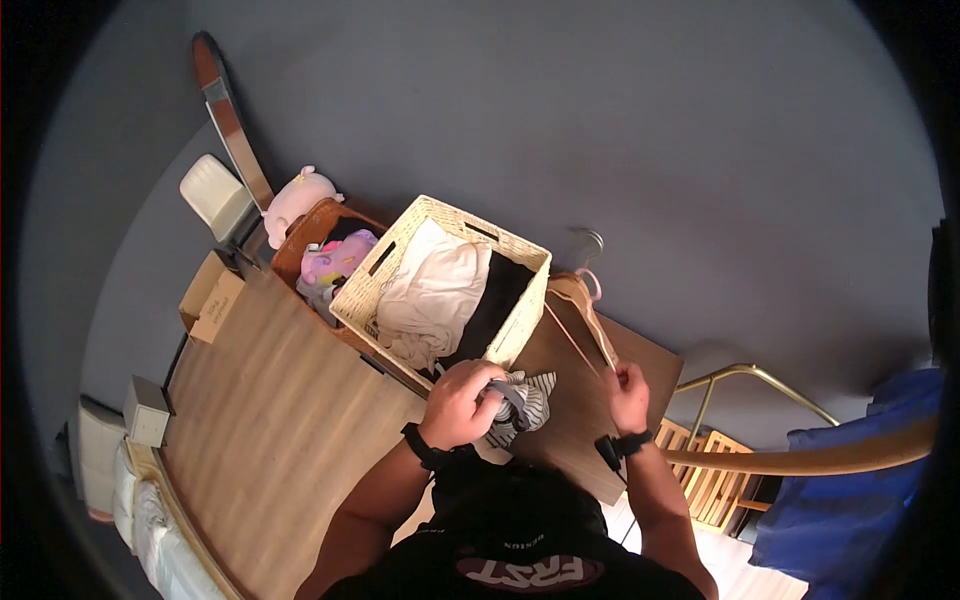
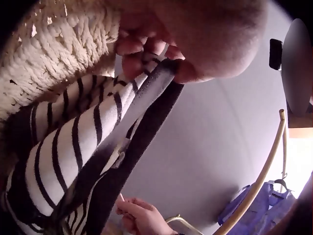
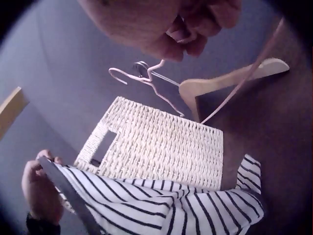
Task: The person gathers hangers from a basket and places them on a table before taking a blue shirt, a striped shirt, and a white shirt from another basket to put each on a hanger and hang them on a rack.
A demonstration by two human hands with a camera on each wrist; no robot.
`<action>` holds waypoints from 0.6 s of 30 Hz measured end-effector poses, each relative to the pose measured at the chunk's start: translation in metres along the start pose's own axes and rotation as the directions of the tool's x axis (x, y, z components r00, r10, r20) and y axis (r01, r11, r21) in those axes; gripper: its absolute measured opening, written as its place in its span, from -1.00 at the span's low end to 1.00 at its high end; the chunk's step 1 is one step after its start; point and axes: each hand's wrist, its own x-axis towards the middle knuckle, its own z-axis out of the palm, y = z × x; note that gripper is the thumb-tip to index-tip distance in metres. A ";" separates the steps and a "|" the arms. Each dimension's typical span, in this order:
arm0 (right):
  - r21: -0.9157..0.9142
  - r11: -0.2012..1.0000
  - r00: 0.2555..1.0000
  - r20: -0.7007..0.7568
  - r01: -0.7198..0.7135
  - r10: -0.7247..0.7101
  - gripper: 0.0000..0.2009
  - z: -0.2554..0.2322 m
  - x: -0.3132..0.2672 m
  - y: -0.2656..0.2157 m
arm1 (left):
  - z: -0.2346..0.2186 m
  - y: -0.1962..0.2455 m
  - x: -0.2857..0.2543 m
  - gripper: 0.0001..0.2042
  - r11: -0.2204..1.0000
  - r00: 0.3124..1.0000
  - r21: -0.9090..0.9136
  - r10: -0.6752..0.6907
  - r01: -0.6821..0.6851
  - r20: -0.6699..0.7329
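My left hand (image 1: 462, 402) pinches a black-and-white striped garment (image 3: 161, 203) by its dark trimmed edge. In the left wrist view, the cloth hangs in folds from the fingers and a small pale label (image 2: 119, 152) shows inside that edge. The right hand (image 1: 628, 400) pinches a thin pink hanger (image 3: 159, 90), its hook pointing away from the hand. Beyond it, a wooden hanger (image 3: 215, 84) with a metal hook lies on the brown table (image 1: 570, 425). A cream woven basket (image 3: 161, 142) stands right behind the striped garment, holding white cloth (image 1: 435, 290) and dark cloth (image 1: 500, 305).
Left of the cream basket is a brown bin (image 1: 290, 255) with a purple plush toy (image 1: 338, 258); a pink plush toy (image 1: 298, 205) sits behind. On the right, a curved wooden rail (image 1: 800, 460) runs near blue clothing (image 1: 850, 490) and a slatted wooden rack (image 1: 705, 475).
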 end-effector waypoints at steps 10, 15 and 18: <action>0.447 0.886 0.991 0.097 -0.123 0.089 -0.92 -0.078 -0.060 -0.023 | 0.002 0.011 -0.002 -0.79 0.967 0.977 -0.185 -0.192 0.173 -0.093; 0.598 0.795 0.994 0.086 -0.101 0.062 -0.86 -0.080 -0.051 -0.075 | 0.005 0.020 0.002 -0.80 0.922 0.960 -0.302 -0.272 0.242 -0.060; 0.607 0.787 0.992 0.118 -0.107 0.044 -0.81 -0.085 -0.041 -0.076 | 0.009 0.021 0.004 -0.81 0.905 0.955 -0.347 -0.287 0.246 -0.071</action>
